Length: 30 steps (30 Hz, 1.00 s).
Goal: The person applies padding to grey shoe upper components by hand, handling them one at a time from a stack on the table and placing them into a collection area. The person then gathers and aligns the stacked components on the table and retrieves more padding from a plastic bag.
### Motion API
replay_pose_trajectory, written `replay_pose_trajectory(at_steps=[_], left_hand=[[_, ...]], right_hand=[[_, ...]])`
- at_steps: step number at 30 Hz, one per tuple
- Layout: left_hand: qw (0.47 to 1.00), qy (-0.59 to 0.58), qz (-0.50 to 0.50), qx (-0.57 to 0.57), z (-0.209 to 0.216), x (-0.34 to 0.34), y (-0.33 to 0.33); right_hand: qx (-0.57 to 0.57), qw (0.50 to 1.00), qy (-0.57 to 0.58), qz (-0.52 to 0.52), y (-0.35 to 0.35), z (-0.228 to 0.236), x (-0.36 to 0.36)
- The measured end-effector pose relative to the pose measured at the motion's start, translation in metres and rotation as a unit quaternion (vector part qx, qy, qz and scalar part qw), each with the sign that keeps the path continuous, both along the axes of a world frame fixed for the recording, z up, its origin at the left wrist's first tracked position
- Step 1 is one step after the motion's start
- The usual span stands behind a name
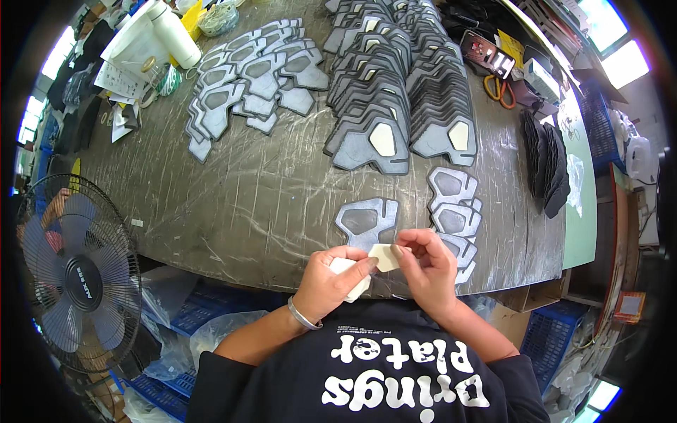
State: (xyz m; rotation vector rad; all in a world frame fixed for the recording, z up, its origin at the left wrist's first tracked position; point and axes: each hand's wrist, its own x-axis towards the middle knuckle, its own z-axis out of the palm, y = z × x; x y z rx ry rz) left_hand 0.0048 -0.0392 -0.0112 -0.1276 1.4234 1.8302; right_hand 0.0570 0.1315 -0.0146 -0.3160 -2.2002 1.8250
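Just in front of my body, both hands meet over the near edge of the table. In my left hand [331,282] lies a small stack of white, angular pads [358,287], with the fingers closed around it. Between the two hands is a single off-white pad [385,258], pinched by the left thumb and by the fingertips of my right hand [429,273]. Right beyond them, a flat grey shaped panel [384,227] with a cut-out or recess rests on the table. Similar grey panels [462,189] overlap in a short row by my right hand.
Two long overlapping rows of grey panels [370,151] with white pads run to the back. More panels [264,84] lie far left. At right are black pieces [544,166], orange-handled scissors [506,95] and a phone [486,55]. A fan [83,275] stands left; a white bottle [173,35] behind.
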Motion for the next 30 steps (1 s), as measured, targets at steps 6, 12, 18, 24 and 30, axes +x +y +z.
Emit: replay_pose_trajectory(at_steps=[6,12,18,24,30], left_hand=[[0.998,0.042,0.038,-0.019,-0.016,0.001,-0.007],[0.998,0.039,0.036,-0.028,-0.019,-0.003,-0.012],[0.808,0.517,-0.102,-0.263,-0.006,-0.016,-0.024],[0.616,0.633,-0.251,-0.396,-0.004,-0.017,-0.029],[0.626,0.625,-0.251,-0.394,-0.007,-0.019,-0.029]], right_hand=[[-0.166,0.948,-0.259,0.086,0.026,0.012,-0.006],[-0.119,0.938,-0.302,0.119,0.027,0.011,-0.021],[-0.053,0.946,-0.307,0.093,0.031,0.003,-0.052],[-0.034,0.927,-0.359,0.109,0.015,0.0,-0.07],[-0.025,0.926,-0.367,0.088,0.011,-0.004,-0.072]])
